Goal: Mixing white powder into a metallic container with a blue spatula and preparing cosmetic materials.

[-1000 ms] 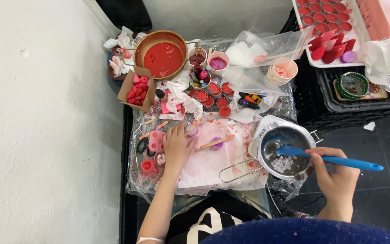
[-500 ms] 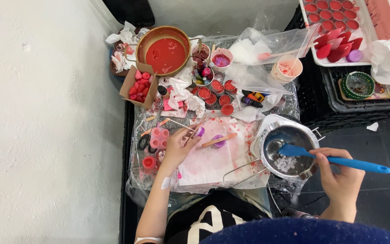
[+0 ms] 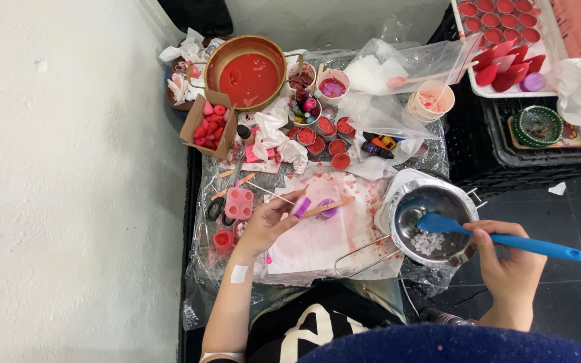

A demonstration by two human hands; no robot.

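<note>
Plastic-covered table (image 3: 200, 269), cluttered with red wax cups. My right hand (image 3: 509, 269) grips a blue spatula (image 3: 499, 238) inside the steel melting pot (image 3: 432, 225). Left of the pot, my left hand (image 3: 267, 225) pinches a purple piece (image 3: 300, 206).

Red-filled tray (image 3: 506, 91) cut off top-right.
</note>
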